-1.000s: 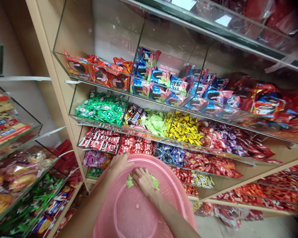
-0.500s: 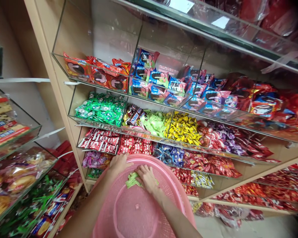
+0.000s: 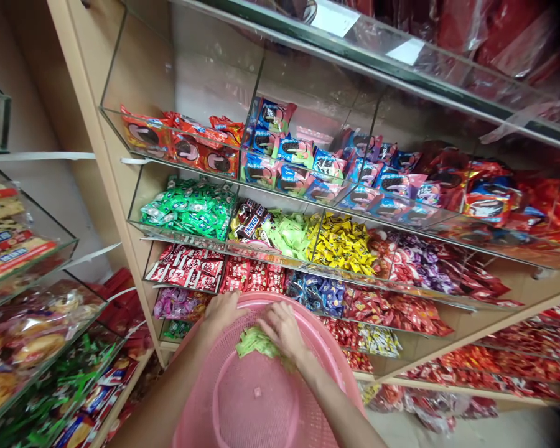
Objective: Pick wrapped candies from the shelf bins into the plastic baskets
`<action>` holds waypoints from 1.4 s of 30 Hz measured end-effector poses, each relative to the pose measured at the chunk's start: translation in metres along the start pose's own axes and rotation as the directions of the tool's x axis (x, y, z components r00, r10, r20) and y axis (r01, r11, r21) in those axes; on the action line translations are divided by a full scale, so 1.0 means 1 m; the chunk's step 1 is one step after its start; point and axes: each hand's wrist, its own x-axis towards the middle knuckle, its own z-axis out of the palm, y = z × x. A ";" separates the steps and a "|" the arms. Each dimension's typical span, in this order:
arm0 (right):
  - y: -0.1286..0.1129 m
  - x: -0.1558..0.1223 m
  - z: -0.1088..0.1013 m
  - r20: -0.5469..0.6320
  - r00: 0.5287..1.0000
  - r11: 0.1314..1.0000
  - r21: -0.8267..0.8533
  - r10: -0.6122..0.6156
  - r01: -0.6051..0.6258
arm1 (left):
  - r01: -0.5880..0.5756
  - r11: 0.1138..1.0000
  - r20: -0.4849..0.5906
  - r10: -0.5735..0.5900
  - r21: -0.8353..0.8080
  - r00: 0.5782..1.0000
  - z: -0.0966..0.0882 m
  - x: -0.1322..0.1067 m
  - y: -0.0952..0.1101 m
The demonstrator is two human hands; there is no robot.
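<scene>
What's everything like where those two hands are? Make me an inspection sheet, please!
Surface: pink basket, round, with mesh walls.
Job's things: light-green packets, piled inside the basket.
Clutter: plastic-wrapped bags on the floor, lower right.
Hands: left hand holds the basket's rim; right hand is inside, at the packets; whether it grips any is unclear.
Cables: nothing seen.
Surroundings: wooden shelving holding colourful wrapped sweets.
</scene>
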 end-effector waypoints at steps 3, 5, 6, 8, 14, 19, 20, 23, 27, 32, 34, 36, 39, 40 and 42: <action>-0.005 0.015 -0.034 -0.216 0.976 0.998 0.064 0.014 0.000 | 0.000 1.000 0.006 0.000 -0.001 1.000 0.000 0.000 0.000; -0.007 0.026 -0.059 -0.328 0.945 0.999 0.049 -0.003 0.020 | 0.014 1.000 0.021 -0.014 0.002 1.000 -0.001 0.000 0.000; -0.007 0.032 -0.071 -0.369 0.929 0.999 0.028 -0.019 0.032 | 0.020 1.000 0.029 -0.021 0.001 0.999 -0.002 0.000 0.000; -0.004 0.045 -0.093 -0.423 0.905 0.999 -0.022 -0.049 0.044 | 0.024 1.000 0.038 -0.024 -0.004 0.999 -0.002 0.000 0.000; 0.009 0.094 -0.142 -0.359 0.931 0.986 -0.165 -0.065 0.005 | 0.024 1.000 0.043 -0.024 0.002 0.999 0.000 0.001 -0.001; 0.002 0.138 -0.159 -0.090 0.987 0.901 -0.404 0.135 -0.160 | 0.017 1.000 0.027 -0.017 -0.002 0.999 0.001 0.001 -0.002; 0.000 0.145 -0.159 -0.058 0.979 0.872 -0.447 0.196 -0.200 | 0.019 1.000 0.025 -0.019 -0.004 1.000 0.002 0.001 -0.002; -0.005 0.161 -0.156 -0.008 0.948 0.804 -0.528 0.318 -0.274 | 0.009 1.000 0.016 -0.008 -0.007 1.000 0.004 0.002 -0.003; -0.004 0.170 -0.150 0.057 0.919 0.760 -0.584 0.390 -0.286 | -0.002 1.000 0.011 0.002 -0.017 1.000 0.004 0.002 -0.004; -0.003 0.167 -0.146 0.087 0.917 0.738 -0.624 0.390 -0.255 | 0.021 1.000 0.031 -0.020 -0.022 0.999 0.003 0.001 -0.003; -0.003 0.165 -0.144 0.079 0.924 0.748 -0.615 0.374 -0.250 | 0.029 0.999 0.038 -0.028 -0.020 0.999 0.003 0.002 -0.003; -0.002 0.163 -0.143 0.066 0.930 0.770 -0.584 0.361 -0.258 | 0.027 0.999 0.039 -0.026 -0.018 0.999 0.005 0.002 -0.003; 0.005 0.161 -0.142 0.015 0.937 0.825 -0.479 0.348 -0.299 | 0.006 1.000 0.025 -0.006 -0.009 1.000 0.007 0.004 -0.004; 0.008 0.161 -0.142 -0.013 0.940 0.848 -0.427 0.341 -0.314 | 0.001 1.000 0.023 -0.001 -0.004 1.000 0.008 0.004 -0.005; 0.013 0.160 -0.146 -0.093 0.946 0.894 -0.308 0.312 -0.325 | -0.002 1.000 0.023 0.002 0.007 1.000 0.008 0.004 -0.005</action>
